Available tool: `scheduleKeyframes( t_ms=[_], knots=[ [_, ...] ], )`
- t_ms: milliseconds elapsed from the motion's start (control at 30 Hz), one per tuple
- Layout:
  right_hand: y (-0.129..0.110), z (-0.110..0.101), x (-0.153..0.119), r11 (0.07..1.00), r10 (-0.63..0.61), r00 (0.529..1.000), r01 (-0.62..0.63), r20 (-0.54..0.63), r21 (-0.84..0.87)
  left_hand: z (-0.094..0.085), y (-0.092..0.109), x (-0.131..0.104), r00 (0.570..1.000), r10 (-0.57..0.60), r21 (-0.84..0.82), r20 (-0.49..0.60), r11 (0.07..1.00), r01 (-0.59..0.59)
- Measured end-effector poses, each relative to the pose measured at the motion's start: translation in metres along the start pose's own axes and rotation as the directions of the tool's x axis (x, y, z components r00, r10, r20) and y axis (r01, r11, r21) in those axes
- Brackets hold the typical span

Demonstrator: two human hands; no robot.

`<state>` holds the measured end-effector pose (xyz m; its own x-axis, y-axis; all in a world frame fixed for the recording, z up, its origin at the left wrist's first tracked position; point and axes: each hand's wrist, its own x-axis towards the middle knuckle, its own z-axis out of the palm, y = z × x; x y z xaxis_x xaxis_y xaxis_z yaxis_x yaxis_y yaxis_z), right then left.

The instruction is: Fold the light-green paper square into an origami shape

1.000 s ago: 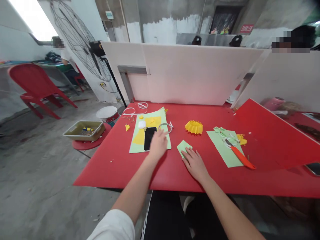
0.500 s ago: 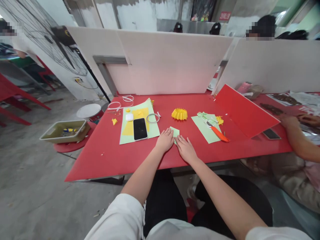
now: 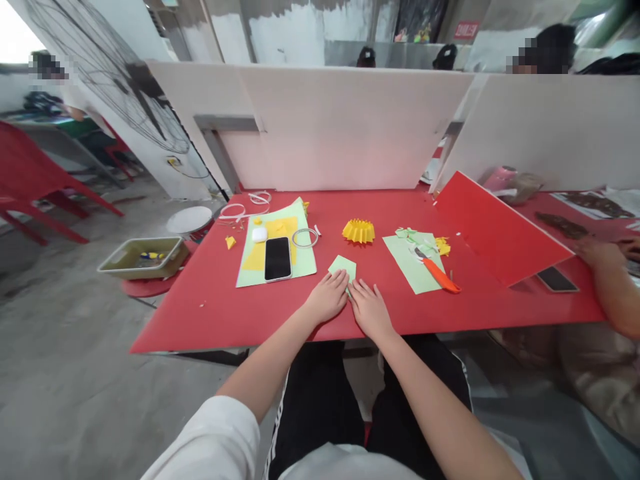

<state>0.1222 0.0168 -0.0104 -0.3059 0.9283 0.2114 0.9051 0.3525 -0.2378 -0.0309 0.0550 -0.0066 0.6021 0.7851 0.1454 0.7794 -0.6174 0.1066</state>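
Observation:
A small piece of light green paper (image 3: 344,265), apparently folded, lies near the front of the red table. My left hand (image 3: 327,297) rests flat on its lower left part, fingers stretched out. From the right, my right hand (image 3: 369,308) lies with extended fingers at the paper's lower right edge. Both hands cover the lower part of the paper. Just beyond them stands a pleated yellow paper piece (image 3: 359,231). To the right, an orange-handled utility knife (image 3: 440,275) lies across a light green sheet (image 3: 411,267) with paper scraps.
On the left, a phone (image 3: 277,259), a white case (image 3: 259,235) and a ring of tape (image 3: 303,238) rest on green and yellow sheets. A red board (image 3: 500,230) leans at right, near another person's arm (image 3: 613,287). A white partition (image 3: 345,127) stands behind.
My hands have shifted slightly toward me over the green paper, so more of its upper part shows. The camera view has turned a little to the left.

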Motion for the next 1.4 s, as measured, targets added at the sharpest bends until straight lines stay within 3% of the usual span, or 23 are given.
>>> scheduleKeyframes(
  t_ms=[267,500,700,867,1100,1400],
  knots=[
    [0.002,0.008,-0.001,1.0,0.006,0.999,-0.005,-0.052,0.01,-0.012,0.002,-0.033,0.998,0.067,0.005,0.004,0.998,-0.067],
    [0.004,0.0,-0.001,0.998,-0.042,0.999,0.044,0.027,-0.052,-0.014,0.002,-0.021,0.998,0.007,0.029,-0.069,1.0,-0.005],
    [0.02,-0.007,0.002,0.959,-0.273,0.96,0.276,0.055,-0.059,-0.014,-0.007,-0.014,0.992,-0.032,0.059,-0.12,0.998,0.039],
    [0.026,-0.001,0.0,0.964,-0.262,0.965,0.261,-0.013,-0.055,-0.015,-0.011,-0.003,0.979,-0.121,0.039,-0.166,0.991,0.13],
    [0.023,-0.004,0.0,0.97,-0.241,0.97,0.241,-0.009,-0.024,-0.003,0.002,0.028,0.999,0.016,-0.049,-0.04,0.999,-0.018],
    [0.019,-0.004,-0.007,0.957,-0.291,0.951,0.289,-0.109,-0.034,0.005,-0.003,0.033,0.998,-0.055,-0.016,0.042,0.998,0.056]
  ],
)
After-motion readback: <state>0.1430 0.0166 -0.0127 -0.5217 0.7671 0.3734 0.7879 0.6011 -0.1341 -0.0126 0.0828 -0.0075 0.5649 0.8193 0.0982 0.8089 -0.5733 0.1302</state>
